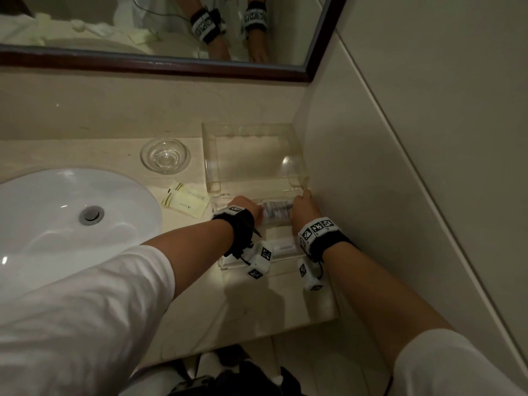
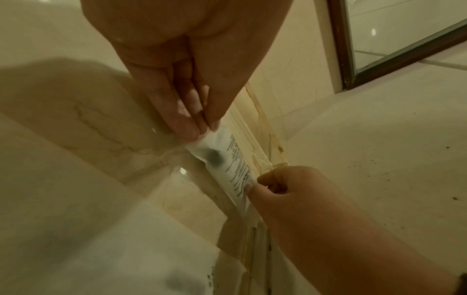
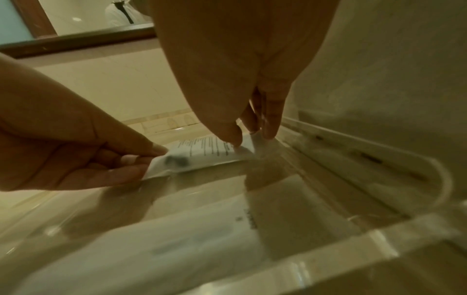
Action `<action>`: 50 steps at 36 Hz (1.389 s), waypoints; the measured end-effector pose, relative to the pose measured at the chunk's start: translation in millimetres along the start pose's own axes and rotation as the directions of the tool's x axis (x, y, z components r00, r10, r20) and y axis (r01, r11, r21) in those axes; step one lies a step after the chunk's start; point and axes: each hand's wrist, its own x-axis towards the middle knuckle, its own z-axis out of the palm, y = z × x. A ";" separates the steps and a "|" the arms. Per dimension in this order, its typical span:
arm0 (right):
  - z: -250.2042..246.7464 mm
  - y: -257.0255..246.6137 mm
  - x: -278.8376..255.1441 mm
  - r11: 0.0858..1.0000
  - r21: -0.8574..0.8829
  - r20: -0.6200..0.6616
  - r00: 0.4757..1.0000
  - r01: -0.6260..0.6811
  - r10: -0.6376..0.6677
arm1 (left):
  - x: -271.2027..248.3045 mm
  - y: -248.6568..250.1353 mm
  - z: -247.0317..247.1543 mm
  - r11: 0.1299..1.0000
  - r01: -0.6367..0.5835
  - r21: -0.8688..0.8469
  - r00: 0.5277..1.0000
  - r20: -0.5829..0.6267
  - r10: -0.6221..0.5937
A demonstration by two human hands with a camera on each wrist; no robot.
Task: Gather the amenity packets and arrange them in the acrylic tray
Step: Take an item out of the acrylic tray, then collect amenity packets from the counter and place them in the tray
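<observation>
A white amenity packet (image 1: 276, 212) with printed text is stretched between my two hands, low over the small acrylic tray (image 1: 228, 265) near the counter's front. My left hand (image 1: 251, 208) pinches its left end, and my right hand (image 1: 298, 202) pinches its right end. In the left wrist view the left hand's fingertips (image 2: 199, 129) pinch the packet (image 2: 227, 157). In the right wrist view the right fingertips (image 3: 250, 135) pinch it (image 3: 202, 153). A second white packet (image 3: 177, 235) lies flat in the tray. Two yellow packets (image 1: 185, 202) lie on the counter left of the tray.
A larger clear acrylic stand (image 1: 210, 167) sits behind the tray, against the right wall (image 1: 371, 167). A glass dish (image 1: 165, 156) stands left of it. The white sink basin (image 1: 71, 218) fills the counter's left side. A framed mirror (image 1: 171, 64) hangs above.
</observation>
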 end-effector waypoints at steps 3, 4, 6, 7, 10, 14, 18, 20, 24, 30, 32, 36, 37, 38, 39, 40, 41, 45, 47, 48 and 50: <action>1.9 0.7 2.2 0.999 0.032 0.013 1.000 -0.018 0.018 | -12.5 1.2 -8.2 0.998 -0.014 0.055 1.000 -0.025 0.015; 0.8 0.0 0.8 0.999 0.052 0.001 1.000 -0.016 0.016 | -14.3 1.7 -9.4 0.999 -0.022 0.036 1.000 -0.015 0.023; 2.1 0.2 2.4 0.994 0.106 -0.014 0.999 -0.029 0.031 | -18.5 -0.2 -12.2 1.000 -0.026 -0.001 1.000 0.001 0.026; 2.6 -0.4 3.1 0.990 0.138 -0.020 0.999 -0.035 0.038 | -17.8 -2.5 -13.5 1.000 -0.025 -0.018 1.000 -0.002 0.025; 0.5 -0.7 4.0 0.973 0.221 -0.044 0.996 -0.065 0.077 | -20.5 -4.6 -19.2 0.997 -0.049 -0.055 0.999 -0.010 0.048; -6.9 -4.7 0.8 0.955 0.296 -0.097 0.994 -0.021 0.052 | -24.5 -8.7 -29.6 0.976 -0.089 -0.198 0.996 0.006 0.092; -16.6 -25.0 -3.3 0.941 0.322 -0.212 0.977 0.104 -0.035 | -32.3 -18.0 -48.1 0.934 -0.188 -0.305 0.982 -0.048 0.182; -20.5 -43.9 -6.8 0.923 0.340 -0.277 0.957 0.181 -0.085 | -35.2 -25.5 -64.3 0.921 -0.255 -0.294 0.967 -0.099 0.236; -24.1 -89.6 -10.9 0.888 0.309 -0.392 0.896 0.340 -0.207 | -33.6 -45.1 -101.7 0.909 -0.352 -0.223 0.928 -0.210 0.308; -18.0 -148.1 -7.2 0.865 0.240 -0.397 0.858 0.441 -0.327 | -21.4 -76.5 -153.0 0.929 -0.364 -0.067 0.854 -0.423 0.304; -11.6 -160.5 -2.8 0.885 0.192 -0.345 0.873 0.424 -0.344 | -17.5 -84.3 -165.6 0.938 -0.342 -0.063 0.854 -0.438 0.282; 2.6 -176.0 2.6 0.930 0.125 -0.234 0.922 0.344 -0.310 | -6.8 -103.5 -178.8 0.965 -0.256 -0.048 0.877 -0.431 0.211; 5.7 -178.0 3.4 0.938 0.111 -0.212 0.930 0.329 -0.301 | -4.0 -107.9 -179.9 0.972 -0.232 -0.042 0.886 -0.421 0.194; 8.2 -180.1 4.2 0.943 0.097 -0.194 0.936 0.317 -0.295 | -1.1 -111.7 -180.8 0.977 -0.213 -0.030 0.895 -0.407 0.183; 10.0 -181.7 4.8 0.947 0.083 -0.185 0.938 0.312 -0.293 | 1.2 -114.7 -181.2 0.980 -0.196 -0.016 0.904 -0.391 0.175; 11.1 -182.9 5.4 0.949 0.071 -0.177 0.940 0.308 -0.292 | 2.9 -117.2 -181.2 0.983 -0.182 -0.002 0.911 -0.377 0.168; 12.0 -184.2 6.1 0.951 0.057 -0.174 0.941 0.305 -0.291 | 4.7 -119.3 -181.5 0.985 -0.173 0.011 0.916 -0.366 0.165; 14.0 -188.1 9.3 0.962 0.011 -0.152 0.951 0.273 -0.268 | 9.6 -124.9 -180.8 0.985 -0.165 0.054 0.916 -0.361 0.174; 14.3 -190.0 11.2 0.969 -0.001 -0.137 0.959 0.248 -0.246 | 13.1 -126.8 -180.0 0.985 -0.160 0.067 0.917 -0.360 0.173; 14.0 -190.9 11.5 0.971 -0.007 -0.130 0.963 0.239 -0.238 | 14.4 -127.0 -179.6 0.985 -0.158 0.074 0.918 -0.357 0.174; 13.5 -193.7 12.2 0.975 -0.016 -0.119 0.967 0.223 -0.223 | 18.4 -127.6 -180.1 0.984 -0.153 0.095 0.920 -0.349 0.177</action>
